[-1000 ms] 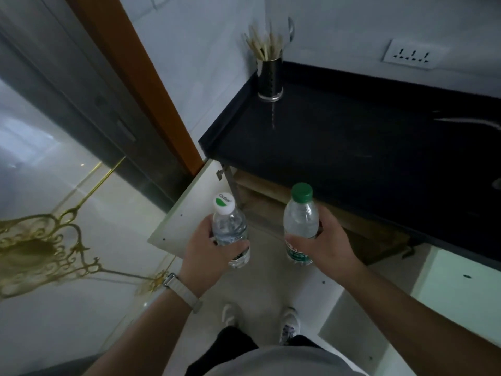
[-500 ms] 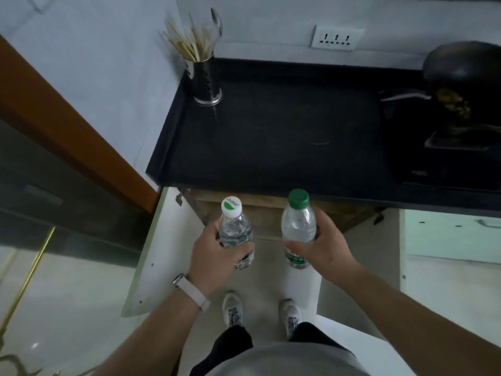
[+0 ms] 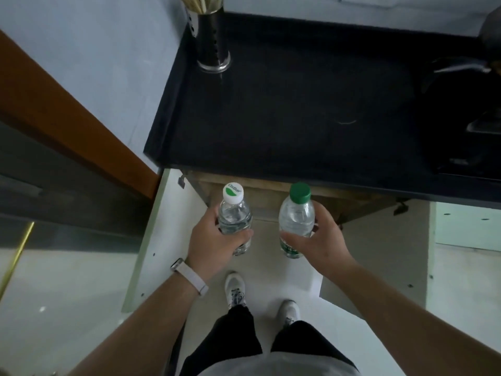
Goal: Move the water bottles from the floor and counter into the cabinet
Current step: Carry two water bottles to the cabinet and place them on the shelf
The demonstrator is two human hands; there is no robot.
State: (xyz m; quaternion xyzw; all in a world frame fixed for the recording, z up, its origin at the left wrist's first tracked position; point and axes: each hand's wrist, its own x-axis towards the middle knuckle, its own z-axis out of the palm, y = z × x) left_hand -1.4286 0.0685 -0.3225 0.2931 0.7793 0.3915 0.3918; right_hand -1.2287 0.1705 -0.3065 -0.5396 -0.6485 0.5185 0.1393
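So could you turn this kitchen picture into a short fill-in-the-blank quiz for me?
1. The left hand holds the clear plastic bottle with the ____ cap.
2. The right hand holds the clear plastic bottle with the ____ cap.
3. The steel utensil holder stands on the ____ countertop.
4. The doors of the cabinet below are ____.

Missing words: white; green; black; open.

The counter (image 3: pixel 298 104) hides the cabinet's (image 3: pixel 271 187) inside; the utensil holder's (image 3: pixel 210 36) top is cropped.
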